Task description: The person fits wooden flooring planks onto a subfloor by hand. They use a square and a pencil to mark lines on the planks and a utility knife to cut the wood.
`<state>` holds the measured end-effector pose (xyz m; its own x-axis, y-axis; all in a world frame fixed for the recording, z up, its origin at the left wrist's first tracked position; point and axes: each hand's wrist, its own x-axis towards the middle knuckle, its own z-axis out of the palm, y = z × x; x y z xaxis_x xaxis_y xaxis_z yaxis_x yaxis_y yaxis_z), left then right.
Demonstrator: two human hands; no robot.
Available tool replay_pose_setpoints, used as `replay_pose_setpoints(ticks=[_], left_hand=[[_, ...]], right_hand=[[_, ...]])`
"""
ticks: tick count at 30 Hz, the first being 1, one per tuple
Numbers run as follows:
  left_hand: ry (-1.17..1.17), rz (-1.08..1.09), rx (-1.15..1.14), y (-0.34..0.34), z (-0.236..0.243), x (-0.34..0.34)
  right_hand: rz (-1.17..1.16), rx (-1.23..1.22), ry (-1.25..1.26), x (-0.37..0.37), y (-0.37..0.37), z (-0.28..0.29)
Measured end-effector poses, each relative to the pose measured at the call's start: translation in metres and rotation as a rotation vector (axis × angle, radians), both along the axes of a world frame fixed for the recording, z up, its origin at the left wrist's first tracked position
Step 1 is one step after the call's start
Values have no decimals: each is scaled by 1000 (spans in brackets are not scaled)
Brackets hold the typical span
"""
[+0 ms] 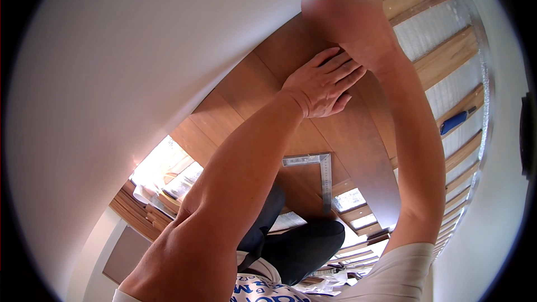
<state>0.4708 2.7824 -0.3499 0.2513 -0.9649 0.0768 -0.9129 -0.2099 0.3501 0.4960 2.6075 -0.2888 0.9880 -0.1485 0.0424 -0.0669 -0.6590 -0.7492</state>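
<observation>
My left hand lies palm down on the brown wooden floorboards. Its fingers are stretched out and somewhat spread, and nothing is in them. Farther off, my right hand reaches over the far end of the boards, close to the white wall. A blur covers most of that hand, so its fingers and anything in them cannot be made out. My right wrist passes just beyond the left fingertips. Nearer to me, a metal carpenter's square rests on the boards.
Wooden battens with silvery sheeting between them run along the right. A blue-handled tool lies on a batten. The white wall borders the boards on the left. My dark-trousered knee is below the square; several loose planks lie at lower left.
</observation>
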Motion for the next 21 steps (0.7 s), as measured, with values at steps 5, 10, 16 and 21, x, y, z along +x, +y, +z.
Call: replay_pose_setpoints(ticks=[5,10,16,21], left_hand=[[-6,8,-22,1,-2,1],[-2,8,-26,2,-1,0],[20,7,-20,1,-2,0],[26,8,-8,3,-1,0]], right_hand=[[-42,4,73,1,-2,10],[-9,7,16,1,-1,6],[-8,18,-6,1,0,2],[-8,25,-3,1,1,2]])
